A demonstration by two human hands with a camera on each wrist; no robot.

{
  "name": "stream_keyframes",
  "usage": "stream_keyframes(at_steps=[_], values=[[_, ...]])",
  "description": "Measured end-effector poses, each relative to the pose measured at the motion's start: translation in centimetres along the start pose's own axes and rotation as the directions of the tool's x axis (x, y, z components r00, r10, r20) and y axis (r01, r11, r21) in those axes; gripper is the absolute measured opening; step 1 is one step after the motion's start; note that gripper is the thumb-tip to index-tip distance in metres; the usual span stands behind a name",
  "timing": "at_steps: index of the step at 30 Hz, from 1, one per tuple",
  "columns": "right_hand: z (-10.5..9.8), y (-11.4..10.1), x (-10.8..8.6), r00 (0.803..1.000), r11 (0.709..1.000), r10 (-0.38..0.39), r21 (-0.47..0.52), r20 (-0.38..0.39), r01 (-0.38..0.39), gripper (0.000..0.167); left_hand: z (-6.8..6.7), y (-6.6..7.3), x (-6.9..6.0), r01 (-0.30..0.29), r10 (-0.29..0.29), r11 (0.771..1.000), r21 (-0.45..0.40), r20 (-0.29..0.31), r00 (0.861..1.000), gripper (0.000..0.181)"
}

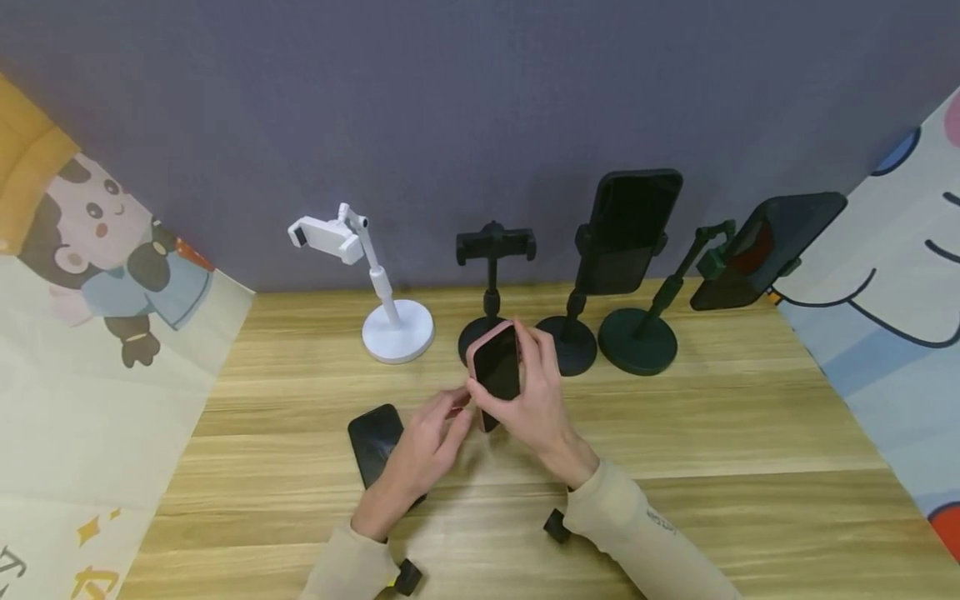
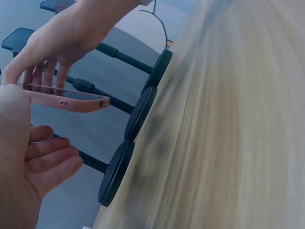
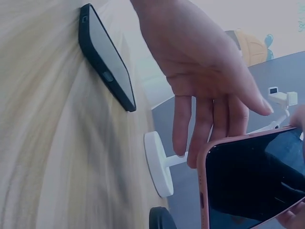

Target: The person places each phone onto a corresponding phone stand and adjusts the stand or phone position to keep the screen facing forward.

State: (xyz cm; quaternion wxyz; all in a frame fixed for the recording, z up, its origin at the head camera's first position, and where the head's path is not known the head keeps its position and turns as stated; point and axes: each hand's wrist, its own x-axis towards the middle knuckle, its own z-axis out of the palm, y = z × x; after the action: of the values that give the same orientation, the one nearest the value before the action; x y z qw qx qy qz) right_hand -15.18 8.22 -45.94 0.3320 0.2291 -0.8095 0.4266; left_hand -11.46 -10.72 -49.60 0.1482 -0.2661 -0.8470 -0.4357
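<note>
My right hand (image 1: 538,404) holds a smartphone in a pink case (image 1: 498,364) between thumb and fingers, lifted off the table and tilted. Its dark screen (image 3: 248,176) faces the right wrist camera. Close to the phone's lower left edge is my left hand (image 1: 427,442), its fingers fairly straight and thumb spread apart; whether a fingertip touches the case I cannot tell. Just behind the pink phone stands a black phone stand with a vacant clamp (image 1: 495,244). Below my left wrist a black smartphone (image 1: 375,437) lies flat, partly covered by the forearm.
A white phone stand (image 1: 397,332) with a vacant clamp is at the back left. To the right, another black stand (image 1: 573,346) carries a dark phone (image 1: 632,229), and a dark green stand (image 1: 637,342) carries a tilted one (image 1: 772,248). A grey panel (image 1: 420,125) closes off the back.
</note>
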Motion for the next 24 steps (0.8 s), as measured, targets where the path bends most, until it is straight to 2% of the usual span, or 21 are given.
stream_keyframes(at_steps=[7, 10, 18, 21, 24], values=[[0.0, -0.3, 0.2, 0.998, 1.000, -0.007, 0.016, -0.055, 0.008, 0.091, 0.3, 0.6, 0.2, -0.020, 0.020, 1.000, -0.016, 0.006, 1.000, 0.036], [0.0, -0.4, 0.3, 0.996, 1.000, -0.018, 0.021, -0.088, 0.020, 0.092, 0.4, 0.7, 0.4, -0.049, 0.049, 0.998, -0.029, -0.008, 0.999, 0.037], [0.1, -0.7, 0.5, 0.988, 0.999, -0.043, 0.015, -0.146, 0.045, 0.093, 1.2, 1.0, 1.2, -0.151, 0.149, 0.988, -0.011, -0.105, 0.983, 0.037], [0.2, -0.8, 0.4, 0.986, 0.999, -0.039, 0.019, -0.163, 0.042, 0.093, 1.6, 1.1, 1.6, -0.168, 0.163, 0.985, -0.025, -0.141, 0.977, 0.036], [0.3, -0.9, 0.4, 0.983, 0.999, -0.036, 0.023, -0.177, 0.041, 0.092, 1.8, 1.4, 1.9, -0.158, 0.150, 0.987, -0.037, -0.160, 0.976, 0.031]])
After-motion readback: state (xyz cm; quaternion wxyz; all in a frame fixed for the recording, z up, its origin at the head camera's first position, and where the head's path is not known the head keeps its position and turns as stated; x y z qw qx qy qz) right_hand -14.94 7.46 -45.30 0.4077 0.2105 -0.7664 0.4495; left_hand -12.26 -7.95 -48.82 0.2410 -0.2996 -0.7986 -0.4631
